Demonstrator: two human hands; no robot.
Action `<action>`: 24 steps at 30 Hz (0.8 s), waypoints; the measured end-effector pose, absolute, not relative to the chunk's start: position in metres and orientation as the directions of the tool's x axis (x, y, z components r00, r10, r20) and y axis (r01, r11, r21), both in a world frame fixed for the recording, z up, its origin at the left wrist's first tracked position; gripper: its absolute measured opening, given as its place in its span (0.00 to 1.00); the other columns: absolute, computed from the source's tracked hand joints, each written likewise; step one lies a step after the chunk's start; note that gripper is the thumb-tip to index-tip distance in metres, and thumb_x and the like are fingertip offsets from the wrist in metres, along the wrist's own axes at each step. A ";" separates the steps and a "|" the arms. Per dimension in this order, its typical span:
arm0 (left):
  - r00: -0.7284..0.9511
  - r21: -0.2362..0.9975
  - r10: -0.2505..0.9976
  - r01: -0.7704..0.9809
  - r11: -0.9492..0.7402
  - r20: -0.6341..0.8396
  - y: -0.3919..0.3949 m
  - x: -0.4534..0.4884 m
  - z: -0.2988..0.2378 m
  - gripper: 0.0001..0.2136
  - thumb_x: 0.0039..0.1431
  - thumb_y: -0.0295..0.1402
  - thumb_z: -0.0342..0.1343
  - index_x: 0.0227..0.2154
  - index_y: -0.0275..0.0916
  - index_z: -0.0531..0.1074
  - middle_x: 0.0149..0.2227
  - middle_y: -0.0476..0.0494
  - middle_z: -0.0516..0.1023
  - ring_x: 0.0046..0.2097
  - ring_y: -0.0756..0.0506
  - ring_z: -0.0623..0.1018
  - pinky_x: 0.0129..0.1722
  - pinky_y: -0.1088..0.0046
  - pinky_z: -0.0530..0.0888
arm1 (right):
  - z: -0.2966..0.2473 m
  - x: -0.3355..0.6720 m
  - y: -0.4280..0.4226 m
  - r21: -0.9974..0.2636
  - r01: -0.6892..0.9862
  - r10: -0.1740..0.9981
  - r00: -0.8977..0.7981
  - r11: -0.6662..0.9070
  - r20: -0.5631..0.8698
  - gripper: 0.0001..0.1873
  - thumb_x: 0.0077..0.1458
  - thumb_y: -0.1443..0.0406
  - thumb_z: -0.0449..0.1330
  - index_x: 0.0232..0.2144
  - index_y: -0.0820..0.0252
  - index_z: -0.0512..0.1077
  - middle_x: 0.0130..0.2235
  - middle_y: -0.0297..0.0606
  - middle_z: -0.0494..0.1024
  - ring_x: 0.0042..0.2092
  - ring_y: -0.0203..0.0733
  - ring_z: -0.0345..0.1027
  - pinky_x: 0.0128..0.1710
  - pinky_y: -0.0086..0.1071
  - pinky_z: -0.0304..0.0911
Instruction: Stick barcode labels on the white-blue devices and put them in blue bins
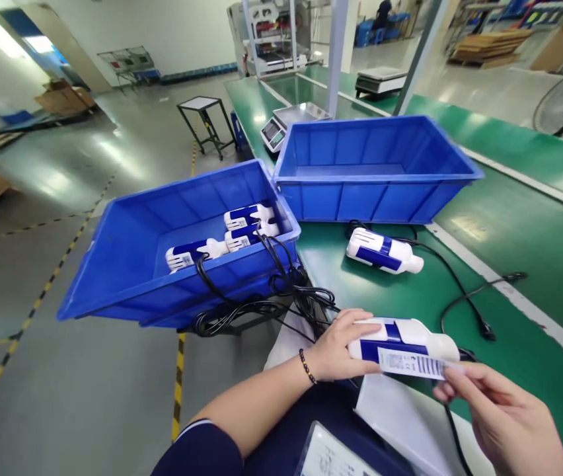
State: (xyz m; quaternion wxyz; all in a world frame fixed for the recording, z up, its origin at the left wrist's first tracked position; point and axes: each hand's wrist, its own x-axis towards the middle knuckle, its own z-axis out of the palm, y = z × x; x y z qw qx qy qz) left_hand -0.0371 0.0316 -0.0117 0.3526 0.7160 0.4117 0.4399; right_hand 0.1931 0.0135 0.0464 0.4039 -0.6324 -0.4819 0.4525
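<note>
My left hand (338,347) is wrapped round the wide end of a white-and-blue bottle-shaped device (430,337), which lies on its side near the table's front edge. Between thumb and finger, my right hand (507,403) pinches the right end of a white label strip (405,364) with a QR code and dark bars. The strip lies along the device's near side, its left end close to my left thumb; whether it sticks there I cannot tell. Farther back on the table rests another such device (380,251), its black cord (452,277) trailing right.
A blue bin (127,271) at the left holds several similar devices (195,254), their black cords (262,304) hanging over its rim. Behind stands a second blue bin (355,201), beside a scale (281,132). The green table (554,291) carries metal posts (335,59).
</note>
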 end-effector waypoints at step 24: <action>0.360 0.789 0.817 0.267 -0.553 0.451 0.041 -0.039 -0.015 0.29 0.43 0.40 0.56 0.50 0.32 0.64 0.52 0.34 0.68 0.56 0.42 0.67 0.58 0.62 0.62 | 0.045 0.162 0.006 -0.937 0.205 0.931 0.294 -0.282 -0.216 0.17 0.36 0.57 0.71 0.30 0.58 0.77 0.26 0.33 0.78 0.28 0.34 0.70 0.37 0.18 0.67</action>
